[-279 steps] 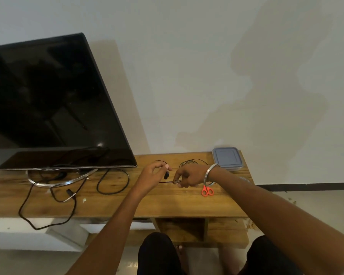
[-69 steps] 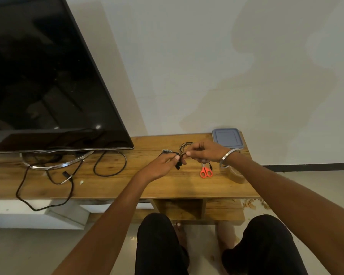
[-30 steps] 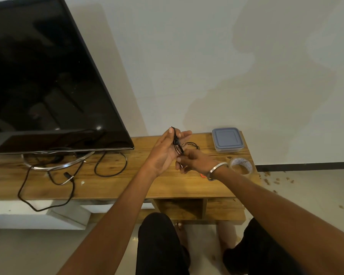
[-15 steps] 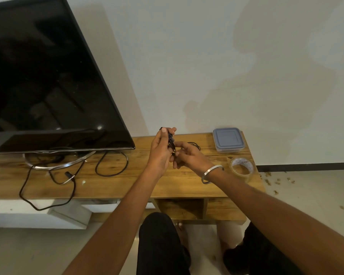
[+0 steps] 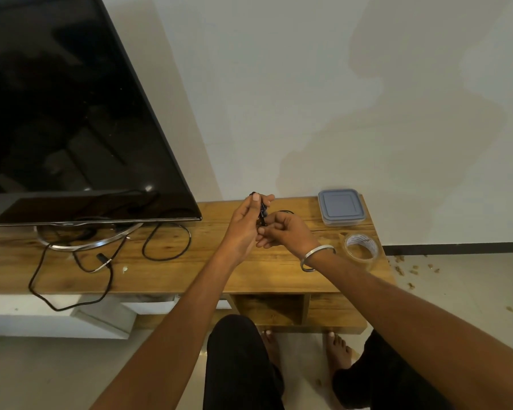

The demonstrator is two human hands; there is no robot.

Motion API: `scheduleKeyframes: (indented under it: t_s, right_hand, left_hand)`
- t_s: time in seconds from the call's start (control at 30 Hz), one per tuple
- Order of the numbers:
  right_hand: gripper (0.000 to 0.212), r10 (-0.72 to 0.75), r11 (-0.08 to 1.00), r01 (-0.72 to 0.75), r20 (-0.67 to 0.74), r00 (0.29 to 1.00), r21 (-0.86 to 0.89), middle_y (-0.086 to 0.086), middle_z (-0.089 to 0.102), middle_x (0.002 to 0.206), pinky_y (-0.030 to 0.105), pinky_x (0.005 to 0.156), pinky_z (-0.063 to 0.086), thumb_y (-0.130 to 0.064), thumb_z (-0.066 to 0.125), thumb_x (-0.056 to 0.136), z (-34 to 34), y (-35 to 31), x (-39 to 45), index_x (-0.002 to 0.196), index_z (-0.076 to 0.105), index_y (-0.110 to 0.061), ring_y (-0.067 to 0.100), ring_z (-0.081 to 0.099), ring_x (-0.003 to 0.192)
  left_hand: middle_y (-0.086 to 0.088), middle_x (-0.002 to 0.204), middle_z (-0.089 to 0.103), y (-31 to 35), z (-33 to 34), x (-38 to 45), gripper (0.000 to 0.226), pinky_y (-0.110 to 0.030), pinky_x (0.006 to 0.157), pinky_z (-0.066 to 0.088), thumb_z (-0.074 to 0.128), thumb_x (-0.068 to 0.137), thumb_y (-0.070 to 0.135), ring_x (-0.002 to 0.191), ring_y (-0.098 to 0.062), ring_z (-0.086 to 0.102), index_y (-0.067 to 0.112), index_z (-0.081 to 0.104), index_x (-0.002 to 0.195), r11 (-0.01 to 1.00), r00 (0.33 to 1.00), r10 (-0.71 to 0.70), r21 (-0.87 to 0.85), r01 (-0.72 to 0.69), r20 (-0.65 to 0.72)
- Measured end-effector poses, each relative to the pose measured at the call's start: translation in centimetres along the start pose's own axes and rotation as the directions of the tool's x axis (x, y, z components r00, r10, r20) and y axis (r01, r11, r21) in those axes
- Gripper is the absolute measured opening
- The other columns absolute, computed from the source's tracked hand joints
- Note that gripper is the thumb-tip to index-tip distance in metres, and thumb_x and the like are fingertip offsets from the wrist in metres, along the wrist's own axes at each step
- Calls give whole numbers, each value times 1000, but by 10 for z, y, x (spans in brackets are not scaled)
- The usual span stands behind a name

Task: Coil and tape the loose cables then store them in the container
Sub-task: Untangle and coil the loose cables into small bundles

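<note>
Both hands are up over the desk's [image 5: 249, 273] back-middle, working a thin black cable [image 5: 262, 215]. Left hand [image 5: 245, 229] pinches the small bundle between thumb and fingers; right hand [image 5: 285, 233] has fingers curled on the strands below it, apparently winding. Coiling looks nearly done; no tape on it that I can see. Tape roll [image 5: 362, 251] sits near the right edge, untouched. Container [image 5: 340, 207] at back right corner, lid on. Another cable [image 5: 166, 241] lies loose mid-desk by the TV [image 5: 71, 113]. Taping, storing and that cable remain.
</note>
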State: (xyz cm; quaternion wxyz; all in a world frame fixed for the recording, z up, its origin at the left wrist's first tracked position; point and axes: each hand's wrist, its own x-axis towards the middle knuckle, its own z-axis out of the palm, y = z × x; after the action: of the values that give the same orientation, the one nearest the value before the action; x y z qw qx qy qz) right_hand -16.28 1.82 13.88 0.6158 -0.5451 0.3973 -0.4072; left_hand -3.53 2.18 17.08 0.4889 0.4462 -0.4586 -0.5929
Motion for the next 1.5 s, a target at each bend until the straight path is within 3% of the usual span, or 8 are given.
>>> scheduleKeyframes:
  t_s: [0.13, 0.27, 0.4, 0.73, 0.9, 1.13, 1.37, 1.5]
  right_hand:
    - [13, 10, 999, -10, 1, 1000, -38, 13, 70, 72, 27, 57, 58, -1, 64, 85, -3, 2, -1, 95, 55, 2, 17, 69, 59]
    - [31, 0, 988, -3, -20, 1000, -156, 7, 70, 66, 26, 55, 55, -9, 67, 85, -6, 2, -1, 100, 53, 14, 15, 67, 57]
    - [25, -36, 973, 20, -67, 997, -231, 10, 66, 60, 24, 51, 49, -15, 64, 88, -4, 2, -1, 97, 58, 8, 15, 63, 54]
    - [15, -109, 972, 81, -118, 987, -222, 12, 65, 62, 27, 54, 50, -6, 50, 93, -2, 5, -1, 91, 63, -12, 23, 61, 57]
    - [17, -77, 995, 70, -106, 991, -70, 14, 67, 75, 31, 69, 58, 2, 48, 93, 2, 13, -2, 95, 60, -11, 19, 67, 68]
    - [23, 136, 939, -94, -106, 985, 331, 16, 69, 81, 39, 83, 56, 4, 41, 93, 5, 15, -1, 98, 61, -5, 28, 67, 81]
    - [14, 130, 951, -56, -225, 966, 305, 12, 70, 97, 36, 82, 58, -7, 59, 91, 5, 15, 1, 104, 64, -8, 24, 68, 92]
    - [15, 202, 933, -92, -295, 934, 348, 18, 67, 100, 35, 73, 59, -4, 55, 93, 2, 21, 7, 104, 47, -10, 26, 69, 85]
  left_hand:
    - [-2, 125, 65, 5, 1, -5, 34, -26, 50, 40, 40, 99, 43, 75, -13, 59, 23, 64, 86, 998, 995, -17, 62, 11, 98]
    - [-31, 123, 54, 8, -1, -7, 33, -28, 44, 40, 43, 95, 48, 56, -26, 43, 31, 70, 85, 998, 959, 6, 60, -24, 282]
    - [-38, 126, 49, 9, -1, -8, 32, -33, 49, 47, 44, 95, 45, 75, -42, 46, 27, 68, 84, 999, 936, 19, 30, -31, 351]
    - [-11, 125, 59, -2, -8, -9, 35, -33, 57, 47, 37, 103, 30, 91, -26, 54, 19, 57, 77, 997, 962, 36, -76, -16, 271]
    - [-7, 122, 61, -4, -12, -7, 34, -27, 55, 37, 40, 101, 34, 80, -13, 55, 20, 57, 75, 999, 964, 30, -40, -20, 264]
    - [-6, 119, 63, -9, -22, -8, 32, -21, 77, 50, 41, 99, 32, 102, -11, 62, 12, 58, 79, 999, 968, -12, 45, 1, 251]
    - [-12, 106, 58, -20, -32, -8, 30, -40, 106, 38, 49, 99, 35, 112, -23, 53, 11, 66, 93, 992, 970, -33, 130, 2, 240]
    - [-5, 116, 66, -31, -35, -8, 36, -31, 101, 46, 40, 103, 23, 118, -16, 59, 24, 71, 86, 992, 984, -15, 126, -8, 178]
